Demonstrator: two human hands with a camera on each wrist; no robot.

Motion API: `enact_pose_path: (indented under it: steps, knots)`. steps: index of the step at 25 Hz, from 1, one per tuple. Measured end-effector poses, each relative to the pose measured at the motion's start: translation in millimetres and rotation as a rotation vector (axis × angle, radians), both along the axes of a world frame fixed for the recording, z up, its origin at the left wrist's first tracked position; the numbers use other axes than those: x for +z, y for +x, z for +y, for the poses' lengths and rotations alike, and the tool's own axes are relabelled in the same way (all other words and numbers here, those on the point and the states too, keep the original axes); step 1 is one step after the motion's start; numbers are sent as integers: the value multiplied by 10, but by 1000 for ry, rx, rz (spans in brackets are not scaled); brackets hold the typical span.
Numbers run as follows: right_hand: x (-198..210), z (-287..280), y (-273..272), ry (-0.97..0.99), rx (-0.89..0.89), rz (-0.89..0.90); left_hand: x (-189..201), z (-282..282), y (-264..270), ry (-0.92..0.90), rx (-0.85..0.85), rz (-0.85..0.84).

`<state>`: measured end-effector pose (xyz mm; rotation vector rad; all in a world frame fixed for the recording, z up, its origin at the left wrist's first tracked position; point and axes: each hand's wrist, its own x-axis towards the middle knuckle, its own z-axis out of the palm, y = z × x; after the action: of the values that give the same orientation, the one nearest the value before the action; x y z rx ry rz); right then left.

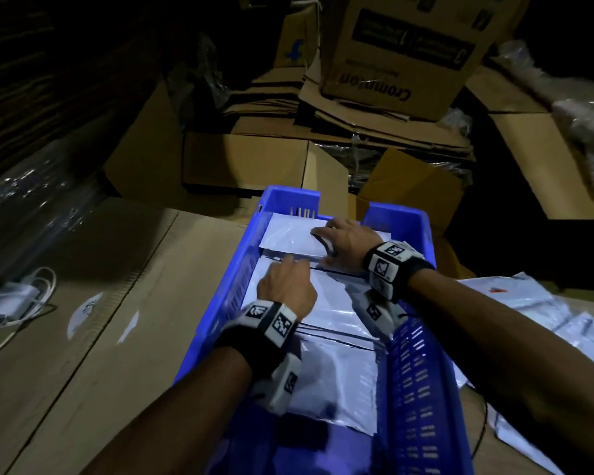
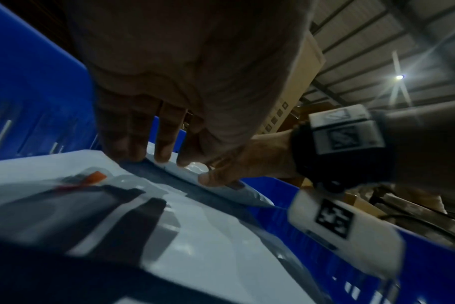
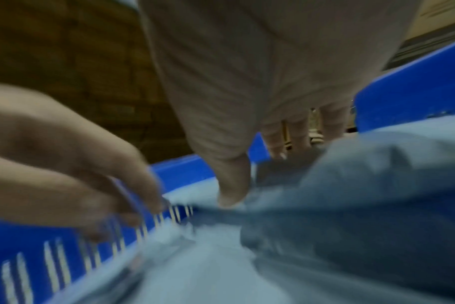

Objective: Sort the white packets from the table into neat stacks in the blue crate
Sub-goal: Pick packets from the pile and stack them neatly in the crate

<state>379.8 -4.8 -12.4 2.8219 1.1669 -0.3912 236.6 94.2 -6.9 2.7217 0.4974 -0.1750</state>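
The blue crate (image 1: 288,195) holds white packets in three stacks along its length. My left hand (image 1: 285,286) is over the middle stack (image 1: 330,303), with straight fingers (image 2: 133,144) pushed down at its far edge. My right hand (image 1: 347,236) lies flat on the top packet of the far stack (image 1: 288,236), and its thumb (image 3: 231,195) presses the packet's near edge. The near stack (image 1: 340,382) lies under my left forearm. In the left wrist view a packet with a dark printed label (image 2: 169,236) fills the foreground. The right wrist view is blurred.
Several loose white packets (image 1: 546,313) lie on the table right of the crate. A white charger and cable (image 1: 18,296) sit at the left edge of the cardboard surface (image 1: 117,320). Piled cardboard boxes (image 1: 254,159) stand behind the crate.
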Motion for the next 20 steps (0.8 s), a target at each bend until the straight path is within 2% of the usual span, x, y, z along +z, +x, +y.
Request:
enact_pose_path:
  steps: [3, 7, 11, 15, 20]
  knots:
    - [115, -156, 47, 80, -134, -2, 8, 111, 312, 12, 29, -118]
    - [138, -347, 33, 73, -292, -33, -103, 153, 713, 14, 22, -56]
    - [50, -272, 10, 2, -317, 24, -260, 188, 859, -16, 18, 82]
    - [-17, -203, 37, -33, -329, 45, -366, 207, 926, -63, 57, 110]
    - [-108, -167, 106, -16, -344, 84, -437, 222, 995, 22, -10, 113]
